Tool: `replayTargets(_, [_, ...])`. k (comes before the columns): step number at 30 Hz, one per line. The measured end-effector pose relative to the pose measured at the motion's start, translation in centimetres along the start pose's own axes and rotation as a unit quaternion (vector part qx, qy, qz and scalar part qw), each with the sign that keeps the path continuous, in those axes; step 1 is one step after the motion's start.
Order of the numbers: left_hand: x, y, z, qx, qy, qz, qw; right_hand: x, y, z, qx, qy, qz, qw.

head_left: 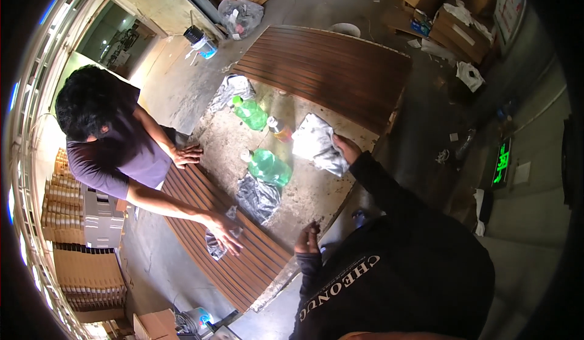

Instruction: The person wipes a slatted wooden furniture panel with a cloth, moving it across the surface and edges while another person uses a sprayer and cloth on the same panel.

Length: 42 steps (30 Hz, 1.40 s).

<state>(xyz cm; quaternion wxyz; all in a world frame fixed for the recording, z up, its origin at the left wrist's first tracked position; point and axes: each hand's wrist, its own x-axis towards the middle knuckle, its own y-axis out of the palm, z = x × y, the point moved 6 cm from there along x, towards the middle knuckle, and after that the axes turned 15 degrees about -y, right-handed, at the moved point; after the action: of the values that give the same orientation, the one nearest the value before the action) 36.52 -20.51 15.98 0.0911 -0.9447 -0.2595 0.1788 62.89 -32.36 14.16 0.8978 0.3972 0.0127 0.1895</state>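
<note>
My right hand (345,149) grips the edge of a crumpled white cloth (317,142) on the stained worktable (304,209). Close to the table's near edge, my left hand (308,239) is closed, its fingers curled, with something small and dark at the tips. Two green plastic bottles, one farther (250,115) and one nearer (269,168), lie on the tabletop. Between them is a small bottle (279,129) with a pale cap and orange-yellow contents. A grey rag (258,198) touches the nearer green bottle; another grey cloth (232,90) lies at the far end.
Brown slatted panels lie on both sides, one right (328,69) and one left (213,230). Across the table, a co-worker in purple (137,145) rests one hand (186,155) by the left panel and presses a grey rag (214,247) with the other. Cardboard boxes (459,33) stand far right.
</note>
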Motion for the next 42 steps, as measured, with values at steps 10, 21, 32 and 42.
replayTargets(10, [7.9, 1.8, -0.3, -0.207, -0.080, 0.022, 0.975, -11.6, 1.9, -4.5, -0.204, 0.087, 0.075, 0.972])
replayTargets(21, [3.8, 5.6, -7.2, -0.085, 0.100, 0.128, 0.983, -10.1, 7.4, -1.4, -0.136, -0.111, 0.181, 0.968])
replayTargets(32, [4.6, 4.7, -6.3, 0.110, 0.277, -0.029, 0.954, -11.6, 7.3, -5.2, 0.082, 0.134, 0.114, 0.981])
replayTargets(42, [7.5, 2.1, -0.7, -0.134, -0.105, 0.005, 0.985, -11.3, 6.1, -4.1, 0.265, 0.256, -0.012, 0.930])
